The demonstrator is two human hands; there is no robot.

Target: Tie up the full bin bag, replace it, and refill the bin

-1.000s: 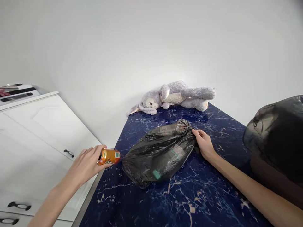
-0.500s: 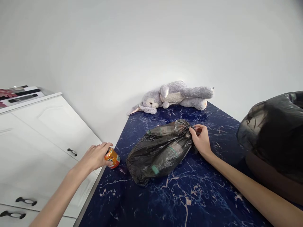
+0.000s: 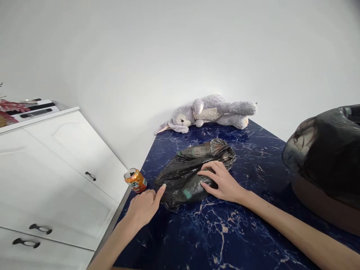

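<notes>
A knotted-looking black plastic bag (image 3: 174, 174) lies on the table, with bottle-like shapes and green labels showing dimly through it. My right hand (image 3: 221, 182) rests on top of the bag, fingers apart and curved over one bottle shape. At the bag's left end, my left hand (image 3: 144, 206) has its thumb stretched out against the plastic; its other fingers are partly hidden behind the hand. An orange drink can (image 3: 135, 180) stands just beyond my left hand, apart from it, its open top visible.
A grey plush rabbit (image 3: 208, 112) lies on its side against the wall. On the right stands a bin (image 3: 317, 195) lined with a black bag (image 3: 332, 150). White cabinets (image 3: 62, 176) adjoin the dark blue marbled table (image 3: 180, 240) at left.
My left hand has let go of the can and moved right to the bag. My right hand has left the bag's gathered neck and moved left onto its middle.
</notes>
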